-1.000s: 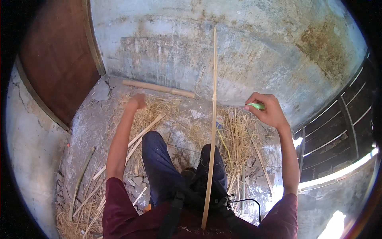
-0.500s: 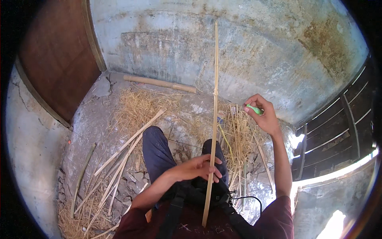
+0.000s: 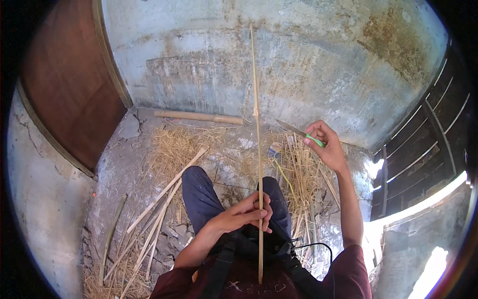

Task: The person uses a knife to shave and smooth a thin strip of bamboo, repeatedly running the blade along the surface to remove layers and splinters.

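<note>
A long, thin bamboo strip (image 3: 259, 144) runs from my chest away toward the far wall, with a knot partway along it. My left hand (image 3: 248, 213) is closed around its near part, above my lap. Out to the right, my right hand (image 3: 324, 144) grips a knife (image 3: 294, 129) by its green handle. The blade points left toward the strip and is apart from it.
Split bamboo strips (image 3: 162, 214) lie on the floor to my left, beside a green stick (image 3: 112, 239). Straw-like shavings (image 3: 177, 147) and a pile of thin strips (image 3: 298, 174) flank my knees. A bamboo pole (image 3: 199, 117) rests along the far wall (image 3: 209, 74).
The strip has turned in my left hand, its far end shifting left. The knife blade has swung into sight, pointing left, while my right hand stays out to the right.
</note>
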### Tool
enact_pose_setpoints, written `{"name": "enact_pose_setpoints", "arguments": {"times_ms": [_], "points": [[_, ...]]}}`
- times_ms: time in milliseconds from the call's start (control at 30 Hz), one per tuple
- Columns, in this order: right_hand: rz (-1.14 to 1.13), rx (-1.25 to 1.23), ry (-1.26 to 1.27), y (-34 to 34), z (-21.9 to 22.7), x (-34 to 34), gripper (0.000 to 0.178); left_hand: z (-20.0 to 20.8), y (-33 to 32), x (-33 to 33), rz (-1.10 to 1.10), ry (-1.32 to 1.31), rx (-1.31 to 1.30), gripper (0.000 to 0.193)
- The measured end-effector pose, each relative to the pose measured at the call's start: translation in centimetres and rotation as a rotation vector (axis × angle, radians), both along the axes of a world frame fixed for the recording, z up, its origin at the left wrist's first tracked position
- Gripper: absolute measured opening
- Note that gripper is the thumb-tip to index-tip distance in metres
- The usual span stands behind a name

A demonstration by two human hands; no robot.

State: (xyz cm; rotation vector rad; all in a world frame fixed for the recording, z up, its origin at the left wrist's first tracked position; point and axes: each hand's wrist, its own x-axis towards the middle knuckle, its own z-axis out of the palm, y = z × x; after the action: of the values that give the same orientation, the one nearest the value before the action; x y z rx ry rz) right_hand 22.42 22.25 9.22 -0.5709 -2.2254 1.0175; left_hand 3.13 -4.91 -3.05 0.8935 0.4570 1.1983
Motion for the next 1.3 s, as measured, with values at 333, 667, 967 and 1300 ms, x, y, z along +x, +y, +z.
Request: {"name": "enact_pose_setpoints", "arguments": {"times_ms": [333,667,967,1300], "points": [[0.053,-0.165,0.183,-0.4,0.8,1.0,0.028,8.9,3.0,-5.9,0.35,0.095,0.23,0.042],[0.06,-0.309,0.244,-1.1,0.6,0.7,0.027,8.2,6.6,-14.4,1.191,0.179,0.076,0.048],[0.082,-0.377,0.255,0.3,-2.3,-1.3,0.025,2.3,3.1,-16.7,1.278,0.556,-0.084,0.05],[0.097,-0.355,0.251,1.1,-3.0,-3.7,0.024,-1.2,0.6,-9.8,0.747,0.35,-0.138,0.055]]}}
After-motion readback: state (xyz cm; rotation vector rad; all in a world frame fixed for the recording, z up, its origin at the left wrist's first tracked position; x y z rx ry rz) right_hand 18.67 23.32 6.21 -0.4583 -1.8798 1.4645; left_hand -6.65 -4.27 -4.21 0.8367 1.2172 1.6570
